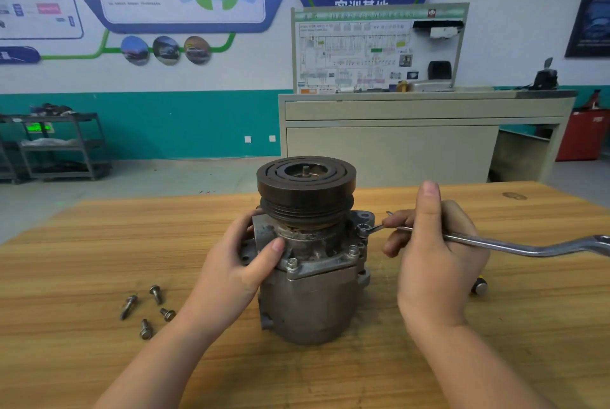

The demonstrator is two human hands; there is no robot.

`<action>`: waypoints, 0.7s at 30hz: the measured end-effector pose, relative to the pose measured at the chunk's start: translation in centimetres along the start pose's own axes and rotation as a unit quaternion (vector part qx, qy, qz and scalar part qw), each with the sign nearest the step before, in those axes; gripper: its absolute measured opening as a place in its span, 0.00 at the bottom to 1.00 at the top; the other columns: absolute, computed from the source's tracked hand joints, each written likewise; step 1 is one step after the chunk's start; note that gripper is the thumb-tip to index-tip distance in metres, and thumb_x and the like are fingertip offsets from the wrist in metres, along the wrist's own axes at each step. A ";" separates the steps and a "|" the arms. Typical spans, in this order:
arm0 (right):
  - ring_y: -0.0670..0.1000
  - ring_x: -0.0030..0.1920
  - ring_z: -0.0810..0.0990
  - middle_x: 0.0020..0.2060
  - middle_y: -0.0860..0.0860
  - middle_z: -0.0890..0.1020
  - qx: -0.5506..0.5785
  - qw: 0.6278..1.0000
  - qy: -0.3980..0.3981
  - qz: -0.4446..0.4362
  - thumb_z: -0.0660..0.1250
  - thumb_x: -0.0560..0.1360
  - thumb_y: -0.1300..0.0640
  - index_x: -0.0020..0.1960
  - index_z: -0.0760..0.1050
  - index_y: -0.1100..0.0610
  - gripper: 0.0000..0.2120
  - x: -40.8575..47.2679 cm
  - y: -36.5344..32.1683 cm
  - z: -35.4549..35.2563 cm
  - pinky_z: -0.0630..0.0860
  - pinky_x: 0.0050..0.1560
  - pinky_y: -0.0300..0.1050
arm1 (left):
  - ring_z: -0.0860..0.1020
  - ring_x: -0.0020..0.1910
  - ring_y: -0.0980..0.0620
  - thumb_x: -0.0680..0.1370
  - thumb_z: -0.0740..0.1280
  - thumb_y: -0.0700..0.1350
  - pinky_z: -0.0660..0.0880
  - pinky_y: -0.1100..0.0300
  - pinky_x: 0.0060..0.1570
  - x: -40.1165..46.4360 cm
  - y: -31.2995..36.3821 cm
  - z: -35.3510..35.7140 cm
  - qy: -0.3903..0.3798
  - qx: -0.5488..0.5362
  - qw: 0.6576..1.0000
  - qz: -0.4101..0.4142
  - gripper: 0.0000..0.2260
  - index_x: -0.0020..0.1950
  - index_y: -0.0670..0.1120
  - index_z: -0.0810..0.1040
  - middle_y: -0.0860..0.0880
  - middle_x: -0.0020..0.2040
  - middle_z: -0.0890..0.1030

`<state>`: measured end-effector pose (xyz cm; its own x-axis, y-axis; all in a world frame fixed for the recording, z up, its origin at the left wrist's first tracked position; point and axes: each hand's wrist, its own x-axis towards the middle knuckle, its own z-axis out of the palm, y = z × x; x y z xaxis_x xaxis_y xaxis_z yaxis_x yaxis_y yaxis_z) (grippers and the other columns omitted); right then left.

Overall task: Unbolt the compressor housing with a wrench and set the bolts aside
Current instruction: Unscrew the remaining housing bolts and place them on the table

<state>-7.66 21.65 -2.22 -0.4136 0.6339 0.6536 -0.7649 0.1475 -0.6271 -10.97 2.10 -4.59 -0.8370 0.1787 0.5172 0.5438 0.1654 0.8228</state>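
A grey metal compressor (310,296) stands upright on the wooden table (99,243), its dark grooved pulley (306,184) on top. My left hand (237,263) grips the housing's left side, thumb across the front. My right hand (432,253) holds a silver ring wrench (495,243); its ring end (363,229) sits at the flange's right side, over a bolt. Two bolt heads (292,264) show on the front flange. Several removed bolts (145,309) lie loose on the table, left of my left forearm.
A small round black and yellow object (479,285) lies on the table behind my right hand. Beyond the table stand a beige training bench with a wiring board (379,48), a dark shelf cart (59,144) at left and a red cabinet (581,134) at right.
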 end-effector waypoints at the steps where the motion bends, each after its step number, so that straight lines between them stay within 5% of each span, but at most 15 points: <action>1: 0.47 0.22 0.75 0.28 0.48 0.81 -0.019 1.000 0.000 -0.008 0.61 0.78 0.45 0.30 0.74 0.49 0.19 0.0 -0.1 0.0 0.71 0.27 0.36 | 0.79 0.56 0.62 0.68 0.67 0.62 0.77 0.69 0.50 0.0 0.0 0.0 -0.001 -0.002 1.000 0.000 0.24 0.62 0.59 0.74 0.62 0.55 0.82; 10: 0.43 0.29 0.78 0.28 0.47 0.81 -0.156 0.984 -0.050 -0.068 0.64 0.77 0.50 0.29 0.69 0.46 0.17 -1.3 -0.6 -0.5 0.67 0.30 0.28 | 0.80 0.53 0.64 0.69 0.67 0.61 0.74 0.75 0.45 0.0 0.1 0.2 0.010 0.000 1.000 0.017 0.19 0.59 0.58 0.75 0.64 0.53 0.82; 15: 0.46 0.22 0.71 0.26 0.52 0.81 0.035 0.986 -0.071 0.149 0.65 0.76 0.60 0.24 0.71 0.52 0.21 1.8 -0.1 -1.8 0.69 0.25 0.34 | 0.80 0.53 0.65 0.71 0.70 0.57 0.74 0.74 0.46 0.0 -0.2 0.2 0.013 -0.004 1.000 0.016 0.18 0.59 0.58 0.75 0.63 0.54 0.82; 18: 0.50 0.21 0.68 0.22 0.52 0.76 0.141 0.924 -0.140 0.326 0.64 0.76 0.60 0.22 0.69 0.53 0.23 5.2 1.7 -1.6 0.67 0.24 0.39 | 0.80 0.53 0.64 0.72 0.68 0.52 0.74 0.74 0.46 0.1 -0.4 0.3 0.015 -0.007 1.000 0.015 0.16 0.59 0.57 0.75 0.63 0.53 0.82; 21: 0.49 0.20 0.67 0.21 0.49 0.72 0.118 0.853 -0.250 0.443 0.67 0.69 0.55 0.23 0.67 0.52 0.17 7.5 3.2 -0.2 0.65 0.22 0.36 | 0.81 0.52 0.64 0.72 0.68 0.50 0.74 0.73 0.46 0.2 -0.5 0.3 0.016 -0.008 1.000 0.016 0.16 0.59 0.55 0.75 0.62 0.52 0.83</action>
<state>-13.16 27.05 0.61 -0.9946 0.0053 0.1037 -0.0965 -0.4163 -0.9041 -11.37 2.37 -4.93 -0.8209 0.1528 0.5502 0.5694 0.1449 0.8092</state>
